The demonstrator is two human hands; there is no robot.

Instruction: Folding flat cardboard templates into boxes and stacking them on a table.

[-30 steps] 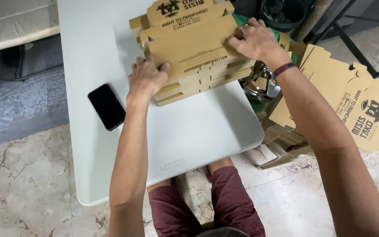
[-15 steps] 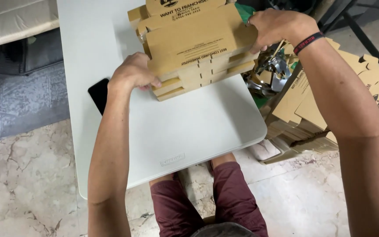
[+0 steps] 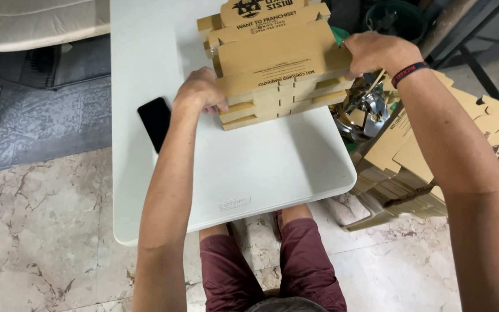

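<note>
Head view: the left hand (image 3: 198,92) curls its fingers (image 3: 218,104) over the near left corner of the boxes (image 3: 275,69) on the table (image 3: 261,167). The right hand (image 3: 373,52) clasps their right edge. A phone (image 3: 155,121) lies just left of the left fingers.

Brown cardboard boxes (image 3: 275,63) with black print lie on a white table (image 3: 261,167), a black phone (image 3: 156,121) to their left.

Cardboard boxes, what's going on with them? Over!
Left hand and right hand grip opposite ends of the cardboard boxes. Stack sits on the white table. Black phone beside left hand, not touching.
</note>
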